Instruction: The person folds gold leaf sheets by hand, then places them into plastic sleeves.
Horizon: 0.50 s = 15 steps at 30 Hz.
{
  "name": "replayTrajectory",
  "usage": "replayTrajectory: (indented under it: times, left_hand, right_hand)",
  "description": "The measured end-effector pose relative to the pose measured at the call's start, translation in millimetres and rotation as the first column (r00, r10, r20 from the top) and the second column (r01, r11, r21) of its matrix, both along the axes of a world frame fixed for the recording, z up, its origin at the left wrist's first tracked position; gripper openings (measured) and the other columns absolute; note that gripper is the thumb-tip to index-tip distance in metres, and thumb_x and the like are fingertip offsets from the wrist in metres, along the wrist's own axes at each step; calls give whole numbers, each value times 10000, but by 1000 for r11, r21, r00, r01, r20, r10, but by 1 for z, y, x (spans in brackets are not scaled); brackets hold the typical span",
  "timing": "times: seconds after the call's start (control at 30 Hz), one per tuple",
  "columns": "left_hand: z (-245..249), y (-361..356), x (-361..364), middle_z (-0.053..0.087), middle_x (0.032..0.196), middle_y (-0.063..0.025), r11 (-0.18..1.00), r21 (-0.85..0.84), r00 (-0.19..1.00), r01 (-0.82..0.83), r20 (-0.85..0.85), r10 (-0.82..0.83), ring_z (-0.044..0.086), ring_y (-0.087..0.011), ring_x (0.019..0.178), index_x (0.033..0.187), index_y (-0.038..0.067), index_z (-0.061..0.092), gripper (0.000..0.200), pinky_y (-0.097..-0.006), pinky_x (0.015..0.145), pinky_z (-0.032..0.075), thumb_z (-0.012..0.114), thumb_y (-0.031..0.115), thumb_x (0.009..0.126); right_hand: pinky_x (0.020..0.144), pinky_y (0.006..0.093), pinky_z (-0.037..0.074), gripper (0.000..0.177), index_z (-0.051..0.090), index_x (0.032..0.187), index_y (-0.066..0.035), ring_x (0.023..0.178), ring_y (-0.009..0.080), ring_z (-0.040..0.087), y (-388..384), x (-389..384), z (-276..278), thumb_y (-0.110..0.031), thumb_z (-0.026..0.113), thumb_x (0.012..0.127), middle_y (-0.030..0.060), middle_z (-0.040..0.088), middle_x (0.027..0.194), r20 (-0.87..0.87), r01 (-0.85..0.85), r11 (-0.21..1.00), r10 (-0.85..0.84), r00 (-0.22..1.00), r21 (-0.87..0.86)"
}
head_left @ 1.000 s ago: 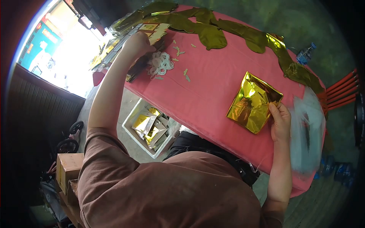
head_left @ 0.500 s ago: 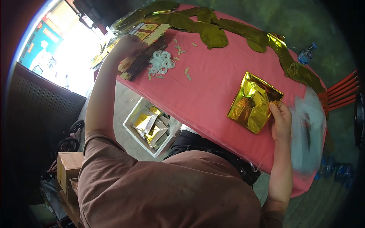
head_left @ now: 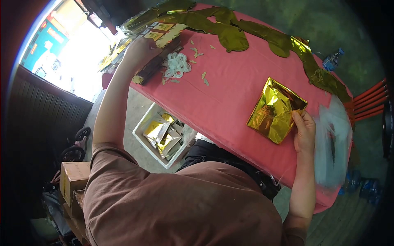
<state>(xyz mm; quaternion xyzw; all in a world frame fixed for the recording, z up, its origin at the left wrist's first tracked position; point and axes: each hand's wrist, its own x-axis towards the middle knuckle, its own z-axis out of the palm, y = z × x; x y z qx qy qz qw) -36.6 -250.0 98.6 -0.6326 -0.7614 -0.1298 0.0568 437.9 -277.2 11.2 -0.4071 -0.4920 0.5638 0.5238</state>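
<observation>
A flat, folded gold foil packet lies on the pink-covered table. My right hand pinches its right corner between thumb and fingers. At the table's far left, my left hand is curled over a row of dark-edged cards or strips. Its fingertips are partly hidden, and I cannot make out what they grip. Gold-and-white printed cards lie just beyond that hand. Beside the row sits a heap of white string loops, with small pale slips scattered nearby.
Large gold foil balloon shapes line the table's far edge. Clear plastic bags lie at the right end. Below the table, a white bin holds foil packets. Cardboard boxes stand at lower left; a water bottle is beyond the table.
My left hand has shifted slightly at the row of cards, and its fingers look more curled. My right hand keeps its pinch on the foil packet. The view has shifted a little.
</observation>
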Motion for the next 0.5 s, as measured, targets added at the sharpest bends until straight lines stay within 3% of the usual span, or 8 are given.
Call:
replayTrajectory:
  times: [0.07, 0.2, 0.3, 0.4, 0.5]
  left_hand:
    - [5, -2, 5, 659, 754, -155, 996, -78, 998, -36, 47, 39, 648, -274, 743, 820, 30, 694, 255, -379, 699, 505, 648, 268, 739]
    - [2, 4, 0, 657, 750, -168, 998, -60, 1000, -23, -6, 23, 650, -289, 768, 814, 22, 683, 251, -377, 703, 508, 643, 257, 735]
    - [5, 6, 4, 663, 803, -183, 994, -103, 995, 25, -94, -34, 655, -300, 802, 843, 9, 680, 269, -383, 729, 517, 636, 250, 733]
    - [2, 8, 21, 664, 876, -197, 993, -107, 969, -41, -245, 14, 655, -312, 850, 861, -2, 680, 282, -395, 770, 522, 630, 243, 731]
    - [-3, 15, 22, 657, 898, -188, 992, -97, 960, -75, -276, 46, 635, -338, 864, 836, -1, 672, 242, -416, 789, 508, 612, 202, 719]
  right_hand:
    - [733, 190, 423, 59, 633, 906, -21, 772, 37, 538, 1, 0, -1, -75, 611, 897, -7, 635, 865, -10, -3, 1000, 3, 1000, 10]
    - [728, 189, 421, 50, 627, 886, -28, 768, 36, 535, 0, 0, 0, -73, 609, 898, -11, 630, 855, 1, -1, 1000, 1, 1000, 0]
    - [722, 188, 418, 53, 620, 866, -34, 759, 36, 532, 0, -1, 1, -75, 609, 898, -14, 626, 847, -2, 5, 1000, -5, 1000, 4]
    - [717, 186, 417, 58, 615, 859, -37, 755, 36, 530, 1, 2, -1, -78, 609, 900, -13, 626, 846, -7, 6, 1000, -6, 1000, -9]
    - [793, 212, 445, 98, 635, 975, -31, 848, 66, 574, 5, 10, -9, -88, 605, 901, 10, 656, 941, -11, -63, 997, 64, 998, 34]
